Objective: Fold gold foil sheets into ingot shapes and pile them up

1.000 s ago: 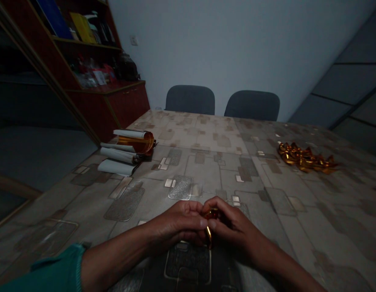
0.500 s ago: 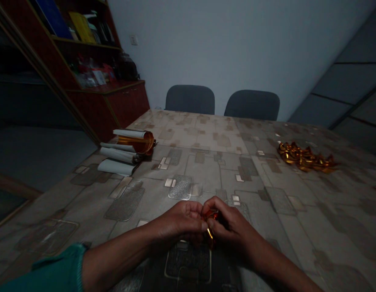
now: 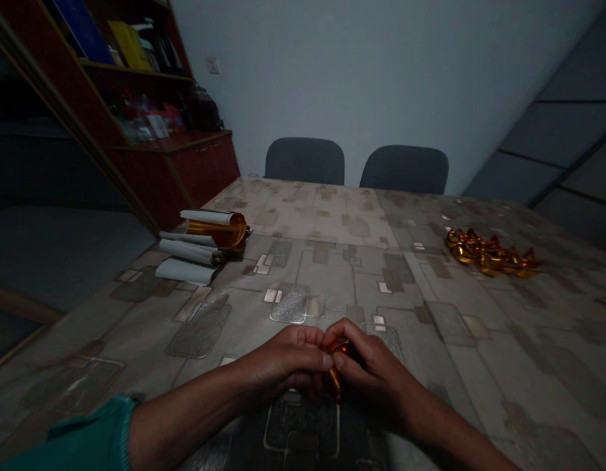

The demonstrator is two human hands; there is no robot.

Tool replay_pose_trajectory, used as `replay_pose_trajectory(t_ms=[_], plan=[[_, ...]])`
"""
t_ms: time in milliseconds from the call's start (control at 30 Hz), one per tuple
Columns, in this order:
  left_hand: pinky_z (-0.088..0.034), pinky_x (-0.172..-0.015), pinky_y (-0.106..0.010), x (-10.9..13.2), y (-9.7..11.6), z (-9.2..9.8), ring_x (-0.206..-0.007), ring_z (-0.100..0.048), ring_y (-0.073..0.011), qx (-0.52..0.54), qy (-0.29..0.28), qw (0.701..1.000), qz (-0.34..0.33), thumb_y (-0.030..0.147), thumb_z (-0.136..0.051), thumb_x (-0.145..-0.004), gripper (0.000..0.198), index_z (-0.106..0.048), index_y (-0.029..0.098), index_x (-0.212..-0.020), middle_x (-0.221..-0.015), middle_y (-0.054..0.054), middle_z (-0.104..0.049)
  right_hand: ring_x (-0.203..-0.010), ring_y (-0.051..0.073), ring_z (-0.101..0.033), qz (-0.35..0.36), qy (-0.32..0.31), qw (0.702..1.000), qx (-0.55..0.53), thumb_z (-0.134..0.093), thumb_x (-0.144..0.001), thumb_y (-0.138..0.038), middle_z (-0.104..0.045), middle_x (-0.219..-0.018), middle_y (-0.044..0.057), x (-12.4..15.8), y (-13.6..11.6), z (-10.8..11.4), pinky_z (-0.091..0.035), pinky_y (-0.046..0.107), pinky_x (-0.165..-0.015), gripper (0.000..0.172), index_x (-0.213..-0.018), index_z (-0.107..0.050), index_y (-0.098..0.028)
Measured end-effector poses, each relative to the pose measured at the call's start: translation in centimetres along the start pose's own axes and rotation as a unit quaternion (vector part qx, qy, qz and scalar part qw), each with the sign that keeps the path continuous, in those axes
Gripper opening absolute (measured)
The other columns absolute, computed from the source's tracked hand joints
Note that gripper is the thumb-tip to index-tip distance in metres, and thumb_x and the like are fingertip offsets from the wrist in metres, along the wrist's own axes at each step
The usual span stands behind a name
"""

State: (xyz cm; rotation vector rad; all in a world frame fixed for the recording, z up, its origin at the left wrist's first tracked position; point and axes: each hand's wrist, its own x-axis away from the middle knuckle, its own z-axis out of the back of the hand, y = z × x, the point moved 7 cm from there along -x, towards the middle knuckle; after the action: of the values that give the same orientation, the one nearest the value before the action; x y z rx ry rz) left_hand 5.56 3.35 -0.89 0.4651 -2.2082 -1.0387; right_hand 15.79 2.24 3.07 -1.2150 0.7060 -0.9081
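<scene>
Close to the table's near edge, my left hand (image 3: 293, 358) and my right hand (image 3: 369, 367) meet, fingers closed on one small piece of gold foil paper (image 3: 335, 384). Both thumbs press against it, and a narrow shiny strip hangs down between them. The fingers hide most of its shape. To the far right lies a cluster of folded gold foil pieces (image 3: 491, 255). On the left, a bent stack of gold foil sheets (image 3: 212, 230) with pale backs rests on the table.
A patterned cloth covers the table (image 3: 327, 275). Two grey chairs (image 3: 305, 160) stand behind its far side, against the wall. A red-brown cabinet (image 3: 204, 163) with loaded shelves is at the left.
The hands stay together on the foil paper, with only slight finger movement. The foil strip between them has tilted a little. The view has shifted slightly.
</scene>
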Motion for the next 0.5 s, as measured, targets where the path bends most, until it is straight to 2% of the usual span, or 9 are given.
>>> replay_pose_trajectory(t_ms=[67,200,500], plan=[[-0.043,-0.049,-0.018,0.02,0.13,-0.20,-0.055,-0.060,-0.0097,0.002,-0.011,1.000,-0.001,0.034,-0.078,-0.069,0.033,-0.069,0.011,-0.091,-0.076,-0.005,-0.070,-0.072,0.015,-0.059,0.002,0.002,1.000,0.012,-0.046,-0.095,-0.026,-0.064,-0.082,0.001,-0.02,-0.13,0.01,-0.044,0.028,-0.063,0.012,-0.100,-0.056,-0.021],[-0.043,-0.051,-0.018,0.12,0.11,-0.29,-0.055,-0.059,-0.0090,0.006,-0.021,1.000,0.004,0.034,-0.078,-0.068,0.037,-0.071,0.009,-0.093,-0.075,-0.006,-0.069,-0.068,0.015,-0.059,-0.012,0.016,0.999,0.037,-0.043,-0.093,-0.022,-0.063,-0.079,0.001,-0.12,0.26,0.06,-0.043,0.028,-0.061,0.014,-0.093,-0.057,-0.021],[-0.044,-0.056,-0.020,0.22,-0.10,-0.11,-0.059,-0.059,-0.0103,0.019,-0.030,0.999,0.025,0.035,-0.081,-0.066,0.036,-0.072,0.009,-0.090,-0.075,-0.005,-0.068,-0.071,0.016,-0.059,0.010,0.015,1.000,0.023,-0.043,-0.095,-0.024,-0.065,-0.082,0.002,-0.01,0.40,0.09,-0.044,0.028,-0.065,0.016,-0.099,-0.059,-0.021]])
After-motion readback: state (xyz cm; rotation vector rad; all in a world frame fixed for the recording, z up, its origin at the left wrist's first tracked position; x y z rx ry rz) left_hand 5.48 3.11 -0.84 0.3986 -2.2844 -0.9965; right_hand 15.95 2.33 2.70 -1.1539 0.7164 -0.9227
